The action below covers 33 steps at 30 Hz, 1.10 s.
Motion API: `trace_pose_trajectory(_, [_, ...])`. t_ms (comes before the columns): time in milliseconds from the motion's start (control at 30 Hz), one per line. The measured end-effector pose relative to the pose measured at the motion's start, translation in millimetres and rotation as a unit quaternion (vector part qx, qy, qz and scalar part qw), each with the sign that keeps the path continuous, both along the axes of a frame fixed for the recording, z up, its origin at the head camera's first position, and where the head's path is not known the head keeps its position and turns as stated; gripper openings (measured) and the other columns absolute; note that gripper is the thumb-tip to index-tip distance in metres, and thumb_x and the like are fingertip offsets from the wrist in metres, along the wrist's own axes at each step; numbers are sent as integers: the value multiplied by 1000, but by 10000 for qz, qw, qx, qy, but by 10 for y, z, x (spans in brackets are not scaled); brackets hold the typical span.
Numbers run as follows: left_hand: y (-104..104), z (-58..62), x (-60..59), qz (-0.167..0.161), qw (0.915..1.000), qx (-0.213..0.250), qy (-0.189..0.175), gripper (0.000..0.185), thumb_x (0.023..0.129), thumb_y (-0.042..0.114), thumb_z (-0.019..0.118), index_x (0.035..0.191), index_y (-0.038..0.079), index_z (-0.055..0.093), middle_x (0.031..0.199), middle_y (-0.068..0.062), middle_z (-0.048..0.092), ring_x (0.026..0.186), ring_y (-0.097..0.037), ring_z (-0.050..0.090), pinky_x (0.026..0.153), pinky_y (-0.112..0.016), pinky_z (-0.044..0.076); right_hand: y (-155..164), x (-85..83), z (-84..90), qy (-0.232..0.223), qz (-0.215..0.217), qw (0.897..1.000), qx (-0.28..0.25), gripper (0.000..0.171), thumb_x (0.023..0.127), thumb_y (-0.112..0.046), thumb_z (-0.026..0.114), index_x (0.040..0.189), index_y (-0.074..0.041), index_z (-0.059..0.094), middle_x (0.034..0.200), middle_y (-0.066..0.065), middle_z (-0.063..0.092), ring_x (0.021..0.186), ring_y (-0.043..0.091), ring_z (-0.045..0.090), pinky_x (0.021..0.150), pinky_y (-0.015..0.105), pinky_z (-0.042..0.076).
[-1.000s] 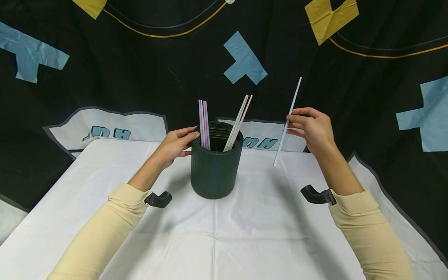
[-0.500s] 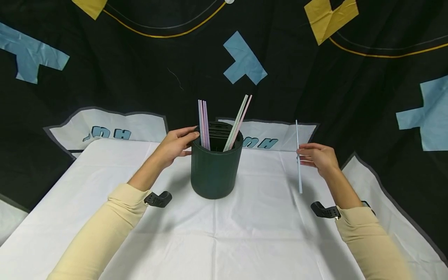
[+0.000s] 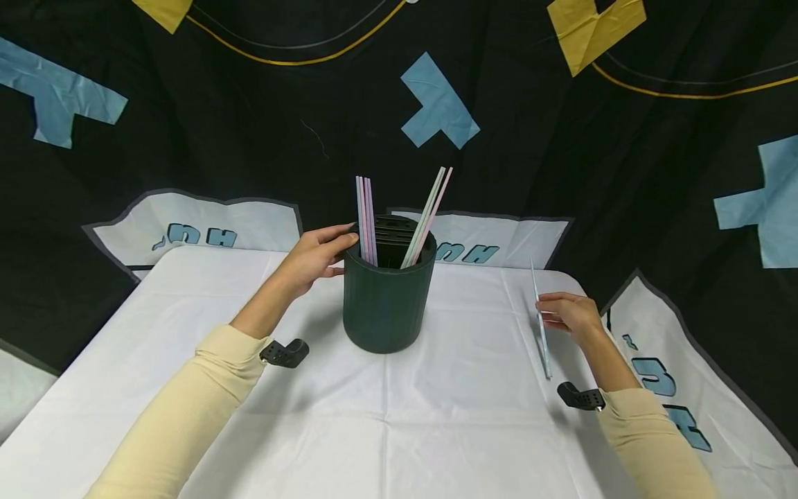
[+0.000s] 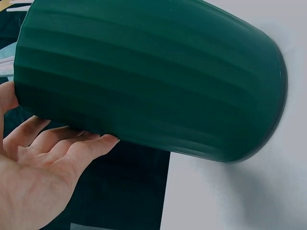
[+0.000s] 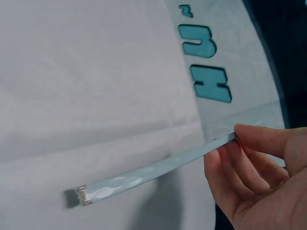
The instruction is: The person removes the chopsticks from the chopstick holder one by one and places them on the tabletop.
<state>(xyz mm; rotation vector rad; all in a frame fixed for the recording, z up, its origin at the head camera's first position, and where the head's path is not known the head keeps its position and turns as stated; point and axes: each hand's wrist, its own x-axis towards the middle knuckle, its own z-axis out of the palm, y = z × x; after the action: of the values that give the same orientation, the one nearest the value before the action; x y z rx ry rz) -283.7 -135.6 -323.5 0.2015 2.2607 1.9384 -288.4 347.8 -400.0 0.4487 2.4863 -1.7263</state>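
A dark green utensil holder [image 3: 385, 308] stands upright on the white cloth. My left hand [image 3: 314, 258] grips its left side, thumb at the rim and fingers against the ribbed wall [image 4: 144, 81]. Several pastel chopsticks [image 3: 366, 215] stand in its left part, and a pale green and pink bunch [image 3: 429, 216] leans right. Off to the right, my right hand [image 3: 572, 313] pinches a light blue chopstick [image 5: 158, 167] near one end between thumb and fingers. Its other end, with a wavy pattern beside it, slants down close over the cloth.
The white cloth [image 3: 312, 430] covers the table. Behind the holder hangs a black backdrop [image 3: 262, 132] with blue and yellow tape shapes. A black slotted insert [image 3: 395, 229] shows inside the holder's mouth. Black wrist devices [image 3: 580, 397] stick out from both cuffs.
My right hand has carried the light blue chopstick down and to the right, away from the holder and closer to the cloth. The left hand has stayed on the holder.
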Motion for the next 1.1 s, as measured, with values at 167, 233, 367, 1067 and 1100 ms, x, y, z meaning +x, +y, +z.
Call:
trace_pose_trajectory(167, [-4,-2,-5,34,10000,-38,-5,59,103,33,58,156,14,41,151,-13,53,132,-32,58,102,-50,54,59,-7,-139,-157,19,9999,-14,46,93,-10,71,131,12,58,74,-17,69,68,3,69,67,22,62])
trace_pose_trajectory(233, [-4,-1,-6,33,10000,-23,-10,58,104,33,58,156,14,41,151,-13,53,132,-33,58,102,-50,54,76,-5,-190,-218,-3,9998,-6,44,92,-10,72,129,12,60,73,-17,69,67,3,69,67,22,61])
trace_pose_trajectory(367, [-1,2,-6,-13,10000,16,-17,58,104,33,58,156,14,41,152,-13,52,134,-34,56,103,-50,53,110,0,-274,-314,-136,9994,10,36,92,-9,72,122,9,65,71,-14,69,65,4,67,65,22,61])
trace_pose_trajectory(1067, [-10,25,-11,-132,9999,42,-13,56,105,31,57,156,13,42,150,-13,54,138,-33,53,102,-50,53,188,-9,-396,-494,-148,9961,723,44,93,-11,71,129,12,61,78,-10,69,68,4,65,63,19,60])
trace_pose_trajectory(1100, [-11,25,-12,-135,9999,50,-25,56,104,31,57,156,14,42,150,-13,54,138,-32,53,102,-50,53,194,-9,-394,-487,-134,9961,726,43,93,-10,71,128,12,61,78,-10,69,68,4,65,63,20,60])
